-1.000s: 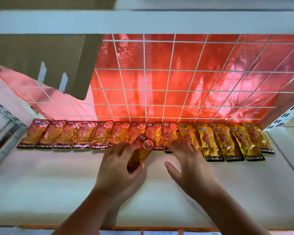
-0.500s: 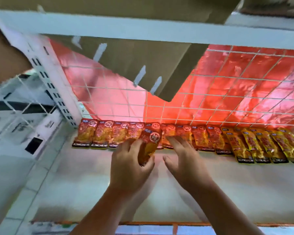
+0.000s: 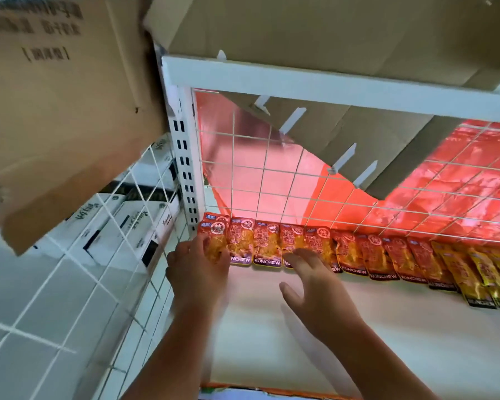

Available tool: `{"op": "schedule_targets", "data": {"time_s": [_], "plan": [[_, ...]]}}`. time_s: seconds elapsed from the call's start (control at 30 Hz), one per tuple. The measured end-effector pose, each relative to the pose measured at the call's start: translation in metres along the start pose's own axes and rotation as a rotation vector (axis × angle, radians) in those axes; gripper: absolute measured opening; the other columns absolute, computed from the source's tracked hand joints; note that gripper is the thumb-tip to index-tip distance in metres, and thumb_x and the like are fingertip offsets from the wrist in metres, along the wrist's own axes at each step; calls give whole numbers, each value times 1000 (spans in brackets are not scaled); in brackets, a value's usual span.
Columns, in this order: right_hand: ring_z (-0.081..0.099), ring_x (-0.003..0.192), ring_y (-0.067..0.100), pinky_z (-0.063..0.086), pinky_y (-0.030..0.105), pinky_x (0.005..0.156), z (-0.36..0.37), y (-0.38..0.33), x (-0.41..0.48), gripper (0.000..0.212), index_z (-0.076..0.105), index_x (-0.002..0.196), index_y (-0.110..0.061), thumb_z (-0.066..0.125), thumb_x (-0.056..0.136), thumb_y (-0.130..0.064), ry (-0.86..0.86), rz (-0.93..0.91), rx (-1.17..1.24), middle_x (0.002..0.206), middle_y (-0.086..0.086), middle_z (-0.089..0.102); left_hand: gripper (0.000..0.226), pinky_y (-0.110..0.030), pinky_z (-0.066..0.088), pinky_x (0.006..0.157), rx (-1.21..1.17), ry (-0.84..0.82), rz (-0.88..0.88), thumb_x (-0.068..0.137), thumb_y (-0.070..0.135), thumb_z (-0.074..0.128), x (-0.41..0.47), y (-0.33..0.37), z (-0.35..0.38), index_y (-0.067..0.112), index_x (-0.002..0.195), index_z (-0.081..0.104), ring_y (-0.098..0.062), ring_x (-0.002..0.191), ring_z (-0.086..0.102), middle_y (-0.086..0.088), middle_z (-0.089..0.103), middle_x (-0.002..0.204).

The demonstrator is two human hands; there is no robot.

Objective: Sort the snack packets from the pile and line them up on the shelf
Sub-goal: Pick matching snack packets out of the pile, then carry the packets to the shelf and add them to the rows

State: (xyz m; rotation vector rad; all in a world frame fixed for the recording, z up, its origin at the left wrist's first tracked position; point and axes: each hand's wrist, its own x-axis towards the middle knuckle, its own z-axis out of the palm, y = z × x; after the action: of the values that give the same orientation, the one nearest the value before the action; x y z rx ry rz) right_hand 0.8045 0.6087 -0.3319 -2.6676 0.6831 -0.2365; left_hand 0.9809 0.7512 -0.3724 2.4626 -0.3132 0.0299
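A large brown cardboard box with blurred black print fills the upper left, tilted. Beside it, brown cardboard flaps spread across the top, and a further brown cardboard panel hangs down behind a white wire grid. Small white plastic tabs stick out of that panel. A glossy red crinkled sheet lies behind the grid. A white perforated metal upright stands at the grid's left edge. Left of it, white cartons with black lettering sit behind a second white wire mesh. A thin orange strip runs along the bottom.
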Motion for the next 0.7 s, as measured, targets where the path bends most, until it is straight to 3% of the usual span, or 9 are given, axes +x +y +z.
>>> {"op": "schedule_targets", "data": {"time_s": [0.27,0.7], "plan": [[43,139,16,27,23,115,-5,11,-15,55,51,145,-26,65,93,-37,-16,41,-39,151,-3,48,56,-45,43,101,48,-6,10,87,55,62,7,6,5,32,138,57,-29,117,51,-6,60,125],[52,128,13,39,23,105,-16,16,-27,52,52,143,-26,64,94,-38,16,79,-31,144,-6,53,61,-49,42,101,33,24,69,85,53,68,0,6,6,26,138,56,-32,122,48,-8,55,134]]}}
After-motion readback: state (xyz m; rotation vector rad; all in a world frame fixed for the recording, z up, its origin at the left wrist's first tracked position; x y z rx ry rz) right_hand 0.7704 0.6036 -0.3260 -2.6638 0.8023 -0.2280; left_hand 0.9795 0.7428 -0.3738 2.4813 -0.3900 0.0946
